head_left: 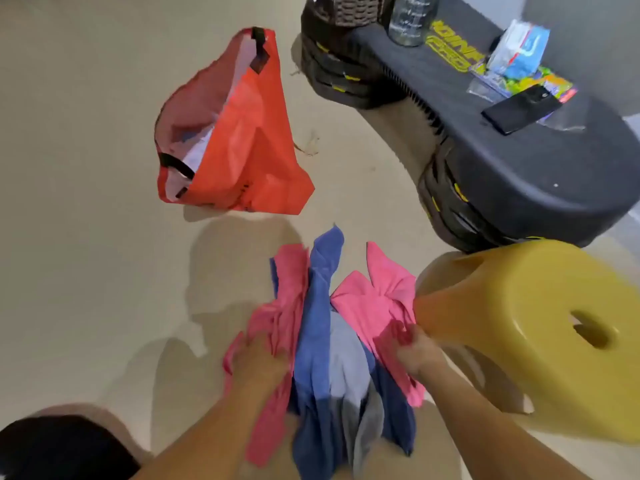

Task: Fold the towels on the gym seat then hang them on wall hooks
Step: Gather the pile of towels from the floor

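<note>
A bundle of towels hangs in front of me above the floor: pink towels [374, 299] on both sides, a blue towel [317, 323] in the middle and a pale grey one [348, 368] below it. My left hand [258, 362] grips the pink cloth on the left side of the bundle. My right hand [415, 348] grips the pink cloth on the right side. The black gym seat [519, 174] with yellow lettering stretches across the upper right, apart from the towels.
An open orange bag [239, 140] stands on the beige floor at centre left. A yellow plastic stool [540, 327] sits right beside my right hand. On the gym seat lie a phone [523, 109], packets [519, 50], a clear bottle [412, 19] and a woven basket [346, 8].
</note>
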The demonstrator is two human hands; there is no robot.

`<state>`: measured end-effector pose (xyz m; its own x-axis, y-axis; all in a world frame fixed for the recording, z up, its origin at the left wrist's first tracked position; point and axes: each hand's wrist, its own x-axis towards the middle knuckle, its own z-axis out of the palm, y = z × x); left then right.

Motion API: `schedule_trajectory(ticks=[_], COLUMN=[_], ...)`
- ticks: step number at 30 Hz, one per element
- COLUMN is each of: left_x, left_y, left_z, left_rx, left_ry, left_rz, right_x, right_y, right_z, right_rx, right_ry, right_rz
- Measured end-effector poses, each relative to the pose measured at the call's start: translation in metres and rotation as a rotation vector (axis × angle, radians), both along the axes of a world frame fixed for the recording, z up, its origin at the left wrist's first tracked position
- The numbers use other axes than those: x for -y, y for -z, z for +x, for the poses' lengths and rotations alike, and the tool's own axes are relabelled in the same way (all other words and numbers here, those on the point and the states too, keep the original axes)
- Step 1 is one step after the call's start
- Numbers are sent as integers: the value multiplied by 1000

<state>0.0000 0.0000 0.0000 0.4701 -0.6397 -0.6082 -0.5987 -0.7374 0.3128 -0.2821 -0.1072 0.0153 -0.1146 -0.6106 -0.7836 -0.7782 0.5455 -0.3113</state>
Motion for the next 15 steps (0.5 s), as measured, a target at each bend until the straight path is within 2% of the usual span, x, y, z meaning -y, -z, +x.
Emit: schedule_trajectory(ticks=[1, 3, 5, 9, 15], left_x=[2, 16, 22, 2, 15], left_y=[11, 17, 21, 36, 40], left_z=[-1, -9, -16, -15, 5], left_rx=[-15, -157, -276, -98, -198], left_ry=[-48, -157, -182, -299, -380], left_rz=[-10, -23, 81, 169, 227], right_x=[0, -3, -14, -37, -37], right_y=[13, 17, 22, 29, 20], right_z=[2, 11, 19, 36, 39], right_rx=[22, 75, 122, 236, 175], right_ry=[56, 165, 218, 271, 290], right_rz=[-41, -94, -106, -76, -154])
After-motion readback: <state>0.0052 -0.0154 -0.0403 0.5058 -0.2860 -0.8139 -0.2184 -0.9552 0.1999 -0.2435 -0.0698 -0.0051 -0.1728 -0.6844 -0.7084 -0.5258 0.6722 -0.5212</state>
